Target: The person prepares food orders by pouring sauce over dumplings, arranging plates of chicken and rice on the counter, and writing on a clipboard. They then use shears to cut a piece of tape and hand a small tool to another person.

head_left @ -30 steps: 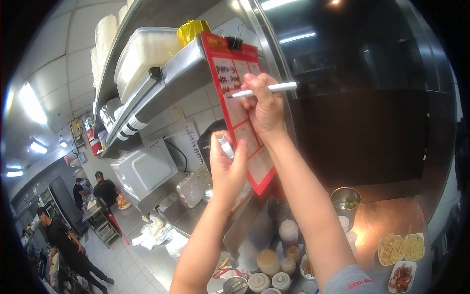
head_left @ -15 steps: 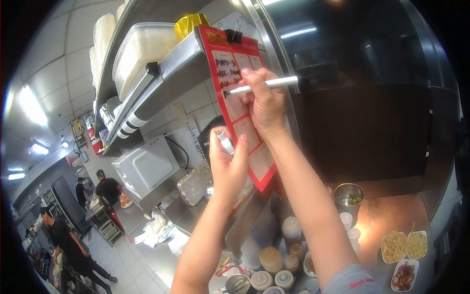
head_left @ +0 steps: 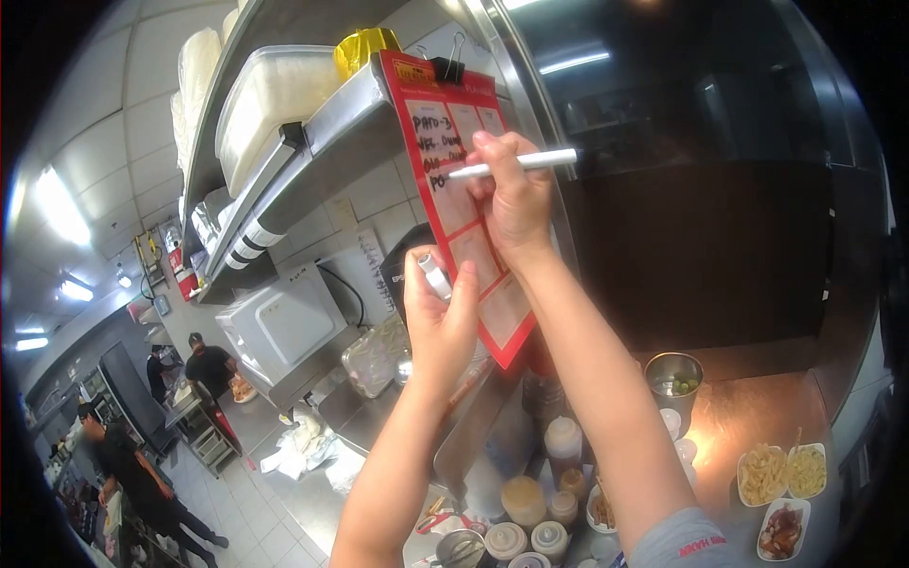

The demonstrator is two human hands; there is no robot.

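Observation:
My right hand (head_left: 519, 210) grips a white marker (head_left: 551, 159). Its tip meets a red-and-white paper sheet (head_left: 504, 333) beside the black letters "PO", beneath several handwritten lines. A black binder clip (head_left: 448, 70) holds the sheet's top at the end of a metal shelf (head_left: 333, 121). Lower down, at the sheet's left edge, my left hand (head_left: 441, 327) is closed around a white marker cap (head_left: 435, 276), its thumb lying against the paper.
Sauce bottles (head_left: 523, 500) and a metal bowl (head_left: 673, 377) stand below my right arm. Food trays (head_left: 763, 475) sit on the lit counter at right. A white appliance (head_left: 286, 320) is behind my left hand. Several people (head_left: 133, 469) stand farther off at left.
The marker has moved slightly right, and the fourth line has grown from a first stroke to "PO". My left hand keeps the cap in nearly the same place.

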